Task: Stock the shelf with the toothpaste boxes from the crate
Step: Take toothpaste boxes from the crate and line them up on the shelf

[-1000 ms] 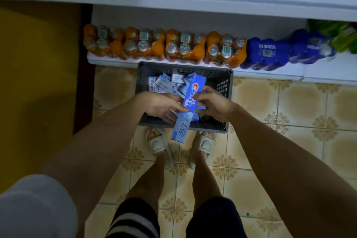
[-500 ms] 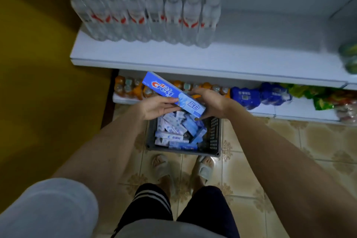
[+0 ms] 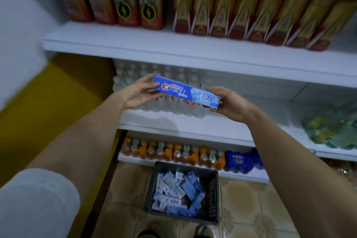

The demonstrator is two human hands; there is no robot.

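A blue Crest toothpaste box [image 3: 186,91] is held level in the air in front of the shelving, logo facing me. My left hand [image 3: 138,94] grips its left end and my right hand [image 3: 229,104] grips its right end. Below, on the tiled floor, a dark plastic crate [image 3: 210,193] holds several more blue and white toothpaste boxes [image 3: 177,193] lying jumbled. The white shelf [image 3: 173,121] behind the box carries clear water bottles [image 3: 173,106] on its left part.
The upper shelf [image 3: 135,44] carries rows of red and gold drink cartons [image 3: 241,9]. The bottom shelf holds packs of orange bottles [image 3: 173,152] and blue packs [image 3: 238,160]. Green bottles [image 3: 334,131] lie at right. A yellow wall [image 3: 48,102] stands at left.
Both hands have lifted the toothpaste box out of the crate and up to the level of the water-bottle shelf. My view has tilted upward, bringing the higher shelves in.
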